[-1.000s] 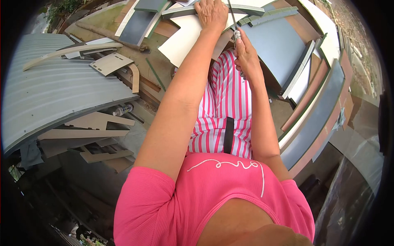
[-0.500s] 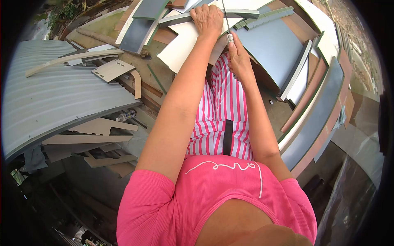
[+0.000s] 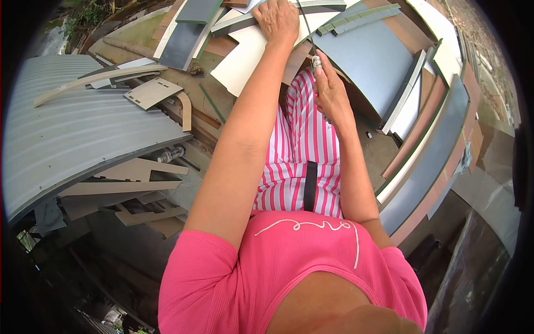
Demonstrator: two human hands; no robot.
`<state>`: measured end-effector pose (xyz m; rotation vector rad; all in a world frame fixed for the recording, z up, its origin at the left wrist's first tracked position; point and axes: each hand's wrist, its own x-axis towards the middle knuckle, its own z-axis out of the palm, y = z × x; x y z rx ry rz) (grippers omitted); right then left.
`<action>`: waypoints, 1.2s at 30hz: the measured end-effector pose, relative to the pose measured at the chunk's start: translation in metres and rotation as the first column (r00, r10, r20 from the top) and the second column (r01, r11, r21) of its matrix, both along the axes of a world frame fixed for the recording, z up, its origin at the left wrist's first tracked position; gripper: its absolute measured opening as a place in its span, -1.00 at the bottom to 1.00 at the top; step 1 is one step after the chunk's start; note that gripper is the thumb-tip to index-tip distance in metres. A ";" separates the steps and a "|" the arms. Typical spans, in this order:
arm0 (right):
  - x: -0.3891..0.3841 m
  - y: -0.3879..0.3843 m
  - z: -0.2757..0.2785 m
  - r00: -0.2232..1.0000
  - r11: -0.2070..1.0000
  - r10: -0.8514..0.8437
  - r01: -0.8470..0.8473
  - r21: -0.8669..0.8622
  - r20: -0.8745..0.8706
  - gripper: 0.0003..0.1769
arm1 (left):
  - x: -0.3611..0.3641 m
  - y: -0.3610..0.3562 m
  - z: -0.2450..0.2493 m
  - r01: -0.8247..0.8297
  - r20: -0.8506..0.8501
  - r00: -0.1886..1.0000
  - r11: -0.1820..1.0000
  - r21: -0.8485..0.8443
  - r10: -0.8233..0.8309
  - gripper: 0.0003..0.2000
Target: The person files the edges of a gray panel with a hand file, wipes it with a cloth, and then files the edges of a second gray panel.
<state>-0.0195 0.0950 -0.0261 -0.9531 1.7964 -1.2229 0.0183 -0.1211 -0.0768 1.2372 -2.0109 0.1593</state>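
Observation:
Near the top of the view, my left hand (image 3: 277,22) is closed over a narrow, dark-edged strip of board (image 3: 318,6), its fingers wrapped over the edge. Right of it and lower, my right hand (image 3: 332,92) is closed round the pale, wrapped handle (image 3: 316,62) of a tool with a thin, dark blade (image 3: 306,25). The blade runs up past the strip, just right of my left hand, and its far end is out of view. A white board (image 3: 243,64) and a grey-blue panel (image 3: 364,61) lie beneath.
Long curved boards (image 3: 431,161) stand at the right. Corrugated metal sheeting (image 3: 72,122) covers the left, with a curved wooden strip (image 3: 100,79) on it. Below its edge are a plastic bottle (image 3: 171,153) and cut board pieces (image 3: 119,188). A green notched strip (image 3: 361,19) lies at the top.
My right hand and the tool handle have moved down towards my body and slightly right. My left hand and the strip sit a little higher and further left in view.

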 end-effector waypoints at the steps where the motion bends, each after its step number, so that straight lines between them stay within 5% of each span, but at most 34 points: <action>1: -0.003 0.000 0.013 0.999 0.997 0.017 -0.021 0.072 0.049 -0.48 | 0.000 0.001 0.000 -0.005 0.001 1.000 1.000 0.014 0.005 -0.76; 4: -0.010 -0.004 0.022 0.973 0.990 0.022 -0.053 0.131 0.230 -0.48 | 0.003 0.005 0.003 0.022 0.024 0.999 0.999 0.050 -0.023 -0.74; 7: -0.018 -0.033 0.003 0.993 0.996 0.050 -0.058 0.068 0.107 -0.48 | 0.004 0.008 0.006 0.023 0.018 1.000 1.000 -0.004 -0.023 -0.74; 9: -0.014 -0.051 -0.010 0.976 0.999 0.022 -0.031 -0.038 -0.216 -0.48 | 0.002 0.009 0.006 0.017 0.021 1.000 1.000 0.001 -0.017 -0.74; 12: -0.009 -0.035 0.008 0.999 0.994 0.041 -0.039 0.100 -0.022 -0.48 | 0.002 0.010 0.008 0.009 0.037 0.999 0.999 0.032 -0.010 -0.74; 16: -0.001 -0.002 -0.004 0.991 0.998 0.042 -0.035 0.054 -0.131 -0.47 | 0.004 0.008 0.007 0.028 0.051 0.998 0.999 0.047 -0.030 -0.71; 18: -0.001 -0.004 0.004 0.998 0.998 0.019 -0.022 0.058 0.053 -0.47 | 0.004 0.010 0.004 0.015 0.064 0.998 0.998 0.064 -0.020 -0.72; 20: -0.008 -0.023 0.005 0.998 0.997 0.038 -0.035 0.064 -0.040 -0.47 | 0.001 0.010 0.008 0.002 0.072 0.997 0.998 0.059 -0.006 -0.72; 22: -0.011 -0.041 0.002 0.997 0.996 0.026 -0.032 0.089 0.069 -0.47 | 0.003 0.013 0.009 0.027 0.030 0.999 0.999 0.019 -0.028 -0.73; 24: -0.008 -0.039 -0.016 0.999 0.998 0.026 -0.027 -0.051 -0.019 -0.47 | -0.001 0.005 0.004 0.005 0.003 1.000 0.999 -0.054 -0.005 -0.76; 28: 0.007 -0.003 -0.003 0.997 0.999 0.026 -0.022 0.046 -0.068 -0.47 | -0.001 0.005 0.004 0.006 -0.044 0.999 0.993 -0.117 -0.012 -0.78; 30: 0.007 -0.005 0.019 0.987 0.967 0.006 -0.046 0.250 0.158 -0.47 | 0.007 0.012 -0.003 0.029 0.028 0.999 1.000 0.010 -0.030 -0.72; 36: 0.006 -0.004 -0.014 0.998 0.999 0.039 -0.039 0.000 -0.053 -0.47 | 0.010 0.002 0.006 0.045 0.015 0.999 0.999 0.008 -0.046 -0.73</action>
